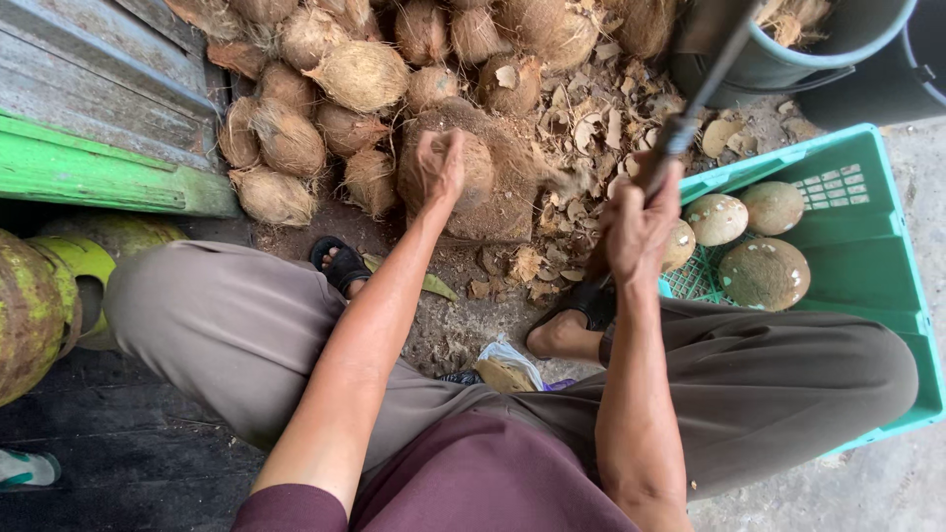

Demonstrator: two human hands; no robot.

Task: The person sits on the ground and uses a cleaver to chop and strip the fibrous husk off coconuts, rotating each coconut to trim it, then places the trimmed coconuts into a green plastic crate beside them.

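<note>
My left hand (pixel 437 169) grips a husked brown coconut (pixel 479 166) that rests on a worn wooden chopping block (pixel 493 212) on the ground in front of me. My right hand (pixel 639 222) is closed around the handle of a long dark blade (pixel 702 94), raised and angled up to the right above the block. Behind the block lies a pile of fibrous brown coconuts (pixel 360 74). Husk chips (pixel 591 123) litter the ground around it.
A green plastic crate (pixel 867 256) at my right holds three peeled pale coconuts (pixel 764 274). A grey bucket (pixel 798 59) stands at the top right. Green-edged wooden boards (pixel 89 167) and a yellow-green gas cylinder (pixel 30 315) are at the left. My sandalled feet (pixel 340 261) flank the block.
</note>
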